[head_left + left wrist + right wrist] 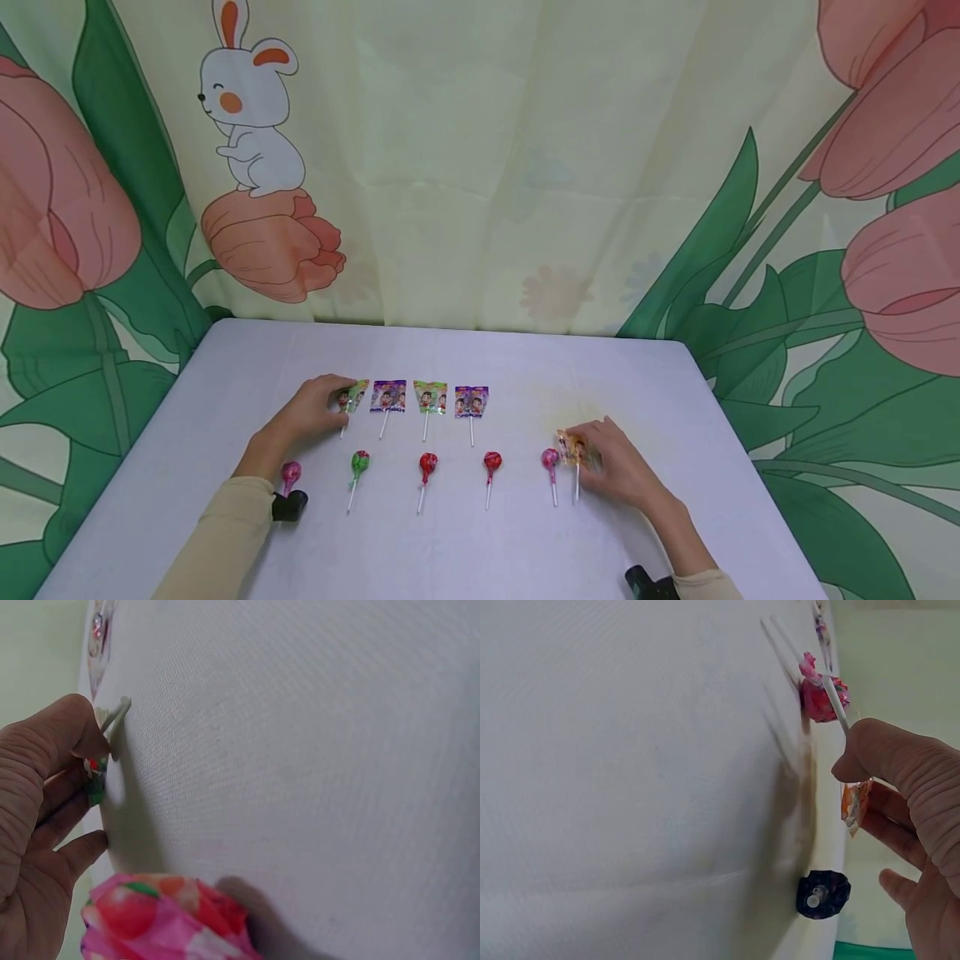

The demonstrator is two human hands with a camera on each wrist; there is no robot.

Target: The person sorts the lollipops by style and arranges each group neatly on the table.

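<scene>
The head view shows five round lollipops (428,464); beyond them, three flat-packet lollipops (431,393) lie beside one green packet (358,392), pinched by the left hand (311,408). The right hand (618,467) holds one orange packet (577,450). The left wrist view reveals the thumb (67,733) against the green packet. The right wrist view alone shows one dark lollipop (837,891).

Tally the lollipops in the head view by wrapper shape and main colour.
Pink round lollipops: 2
Red round lollipops: 2
Green round lollipop: 1
Green flat-packet lollipops: 2
Purple flat-packet lollipops: 2
Orange flat-packet lollipop: 1
Total: 10
</scene>
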